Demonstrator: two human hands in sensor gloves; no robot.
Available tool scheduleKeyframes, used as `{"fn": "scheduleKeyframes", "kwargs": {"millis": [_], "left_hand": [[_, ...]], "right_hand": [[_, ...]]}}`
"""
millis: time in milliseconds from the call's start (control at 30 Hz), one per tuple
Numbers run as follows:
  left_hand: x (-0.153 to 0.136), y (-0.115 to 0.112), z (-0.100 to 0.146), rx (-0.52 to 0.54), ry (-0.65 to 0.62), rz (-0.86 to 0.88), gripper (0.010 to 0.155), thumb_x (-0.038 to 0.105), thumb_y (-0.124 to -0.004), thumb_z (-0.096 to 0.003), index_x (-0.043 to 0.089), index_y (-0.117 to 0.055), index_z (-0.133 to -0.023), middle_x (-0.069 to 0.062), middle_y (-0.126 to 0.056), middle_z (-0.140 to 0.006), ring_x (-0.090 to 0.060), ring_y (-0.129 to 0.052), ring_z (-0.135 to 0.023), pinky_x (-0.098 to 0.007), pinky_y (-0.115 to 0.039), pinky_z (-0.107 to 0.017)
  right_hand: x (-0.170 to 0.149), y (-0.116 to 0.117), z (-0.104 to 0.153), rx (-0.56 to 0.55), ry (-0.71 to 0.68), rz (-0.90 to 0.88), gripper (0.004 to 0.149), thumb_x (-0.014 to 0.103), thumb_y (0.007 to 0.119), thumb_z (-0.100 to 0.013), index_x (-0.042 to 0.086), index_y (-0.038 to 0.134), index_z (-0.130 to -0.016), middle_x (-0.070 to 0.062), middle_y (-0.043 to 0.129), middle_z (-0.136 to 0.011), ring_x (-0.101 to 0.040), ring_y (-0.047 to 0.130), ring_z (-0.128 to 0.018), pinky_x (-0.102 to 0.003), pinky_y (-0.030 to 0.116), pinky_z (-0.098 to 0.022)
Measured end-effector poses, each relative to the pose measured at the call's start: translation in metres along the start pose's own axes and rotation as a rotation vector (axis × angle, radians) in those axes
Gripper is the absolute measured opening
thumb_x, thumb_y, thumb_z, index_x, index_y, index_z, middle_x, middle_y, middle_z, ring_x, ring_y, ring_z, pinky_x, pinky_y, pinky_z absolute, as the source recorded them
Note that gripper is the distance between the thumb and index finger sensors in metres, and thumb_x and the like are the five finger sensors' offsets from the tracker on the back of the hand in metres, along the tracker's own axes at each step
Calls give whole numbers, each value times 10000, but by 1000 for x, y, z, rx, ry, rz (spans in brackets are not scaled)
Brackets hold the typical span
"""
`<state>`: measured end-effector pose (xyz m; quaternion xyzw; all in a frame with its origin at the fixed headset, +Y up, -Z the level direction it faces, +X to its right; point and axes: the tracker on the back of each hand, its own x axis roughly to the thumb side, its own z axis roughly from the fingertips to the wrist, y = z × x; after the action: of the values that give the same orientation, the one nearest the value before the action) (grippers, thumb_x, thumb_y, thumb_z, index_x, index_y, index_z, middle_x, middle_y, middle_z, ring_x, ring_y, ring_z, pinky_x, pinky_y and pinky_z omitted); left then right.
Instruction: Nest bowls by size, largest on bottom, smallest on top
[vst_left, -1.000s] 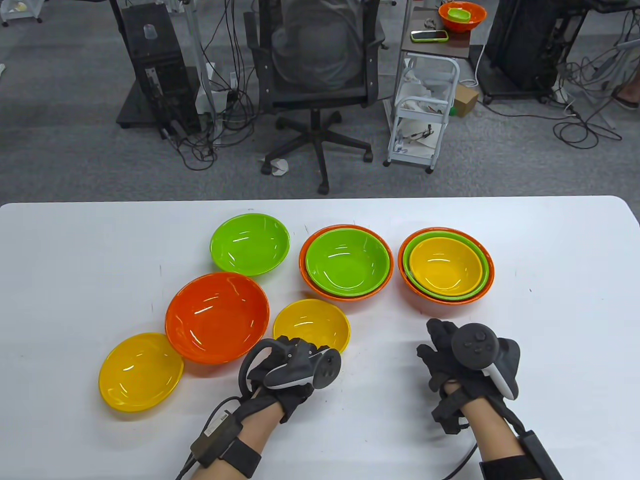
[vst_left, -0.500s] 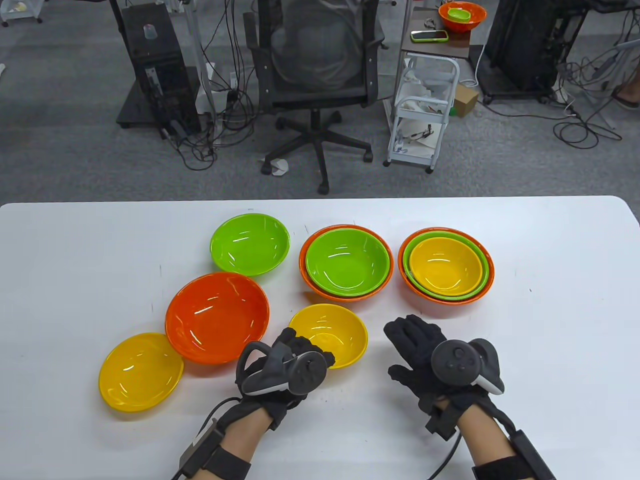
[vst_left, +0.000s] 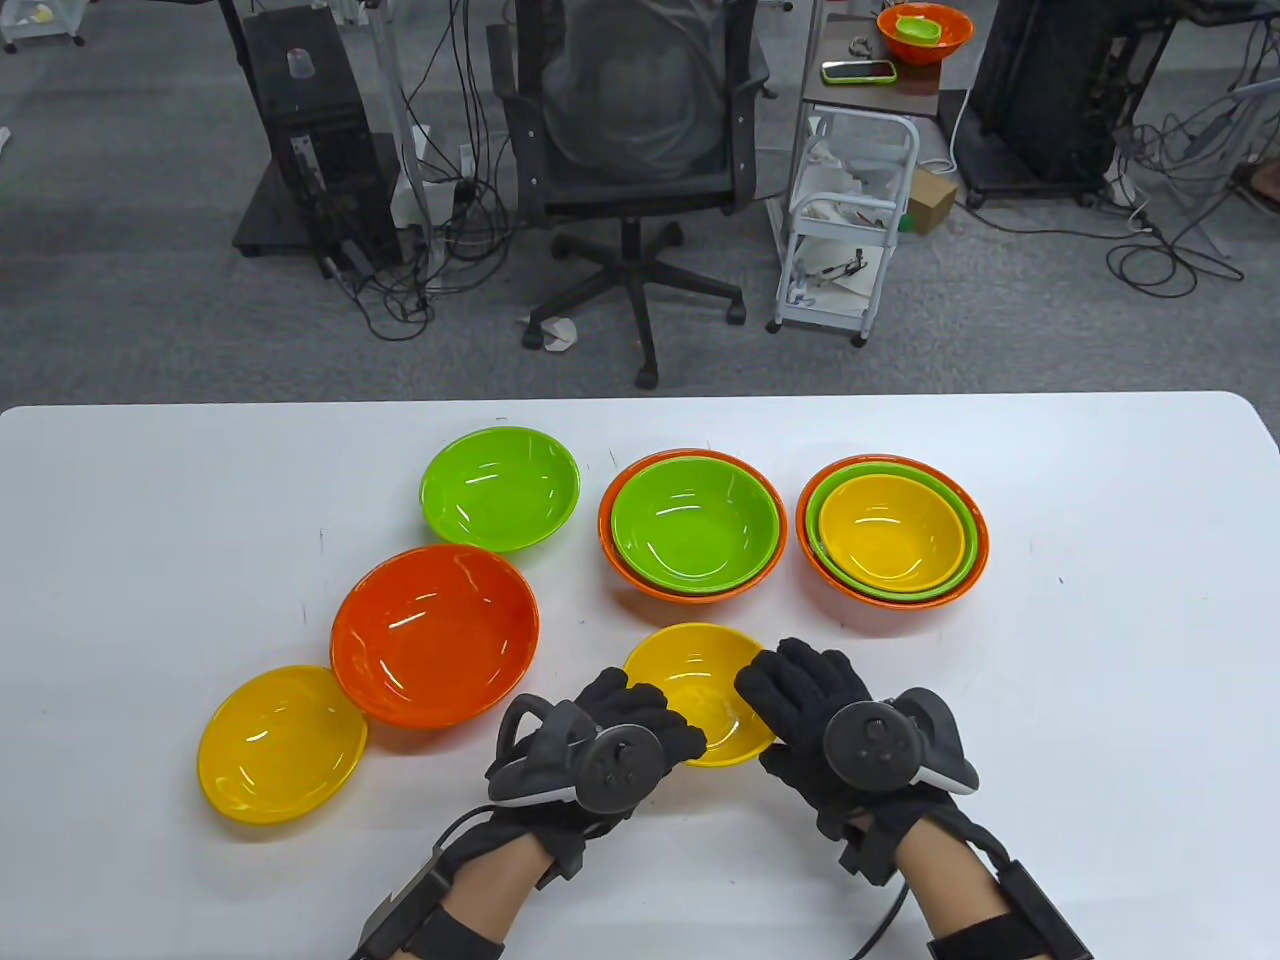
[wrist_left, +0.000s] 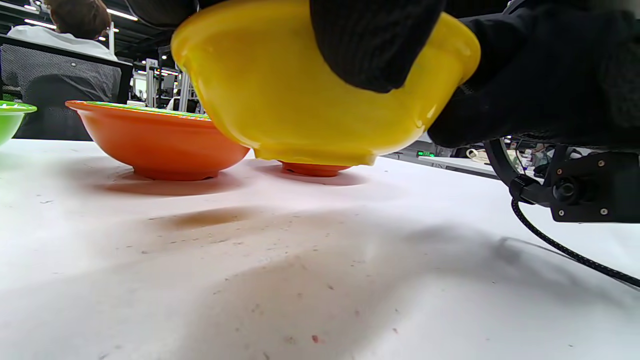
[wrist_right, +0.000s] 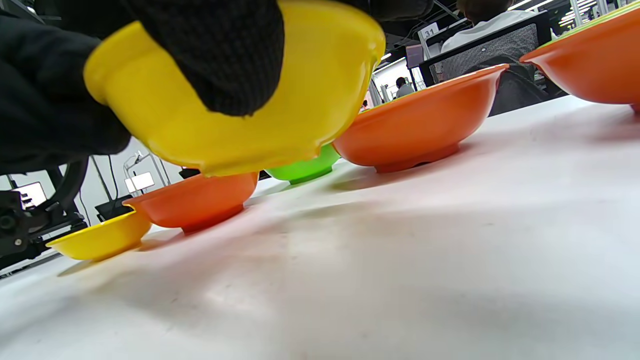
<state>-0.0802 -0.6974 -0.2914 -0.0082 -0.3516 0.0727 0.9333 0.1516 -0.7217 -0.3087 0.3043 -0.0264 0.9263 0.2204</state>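
The small yellow bowl (vst_left: 700, 690) is off the table (vst_left: 1100, 620), mouth up and tipped slightly, in front of the orange-and-green stack (vst_left: 692, 527); being round, it has no long axis to speak of. The left hand (vst_left: 610, 735) grips its near-left rim and the right hand (vst_left: 810, 700) its right rim, fingers curled over the wall. Half a second ago only the left held it, further left, while the right hovered open beside it.

Office chair (vst_left: 640, 150) — white cart (vst_left: 845, 230) beside it.
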Motion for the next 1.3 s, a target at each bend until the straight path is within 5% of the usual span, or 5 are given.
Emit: {"fn": "scheduleKeyframes", "kwargs": {"millis": [267,500,733,933,1300], "left_hand": [[-3,0,1,20,6,-2,442,296,-810,-480,391,-820,-911,85,-910,-948,-256,-753,-1061,-567,-547,-814],[-1,4,-1,6,27,-48,470,342,-785,-504,334,-763,-973,31,-859,-996,-296,-695,-1095,-638,-541,-797],[-13,26,3,72,32,169,606,445,-752,-513,358,-579,-1087,7,-624,-1166,-341,-522,-1154,-664,-473,-804],[-29,38,15,156,50,194,614,474,-730,-512,325,-590,-1091,-45,-673,-1138,-367,-639,-1101,-671,-537,-776],[-58,2,41,-77,146,233,648,523,-678,-526,314,-534,-1123,-69,-619,-1168,-394,-590,-1116,-684,-527,-770]], "right_hand": [[4,3,-1,-14,-24,48,488,195,822,-465,74,780,-936,-202,596,-1076,-521,403,-1021,-697,337,-712],[7,-2,-3,-56,-62,120,464,210,823,-458,76,812,-902,-194,670,-1039,-531,480,-994,-700,386,-706],[11,-18,-10,-113,-35,219,455,223,834,-453,77,832,-884,-208,748,-976,-550,560,-949,-718,415,-698],[5,-41,-26,-236,87,295,450,236,836,-455,75,841,-875,-211,801,-923,-546,610,-924,-723,438,-688],[-3,-55,-94,-342,289,318,449,225,820,-465,103,848,-897,-197,845,-890,-539,637,-912,-723,469,-675]]}}
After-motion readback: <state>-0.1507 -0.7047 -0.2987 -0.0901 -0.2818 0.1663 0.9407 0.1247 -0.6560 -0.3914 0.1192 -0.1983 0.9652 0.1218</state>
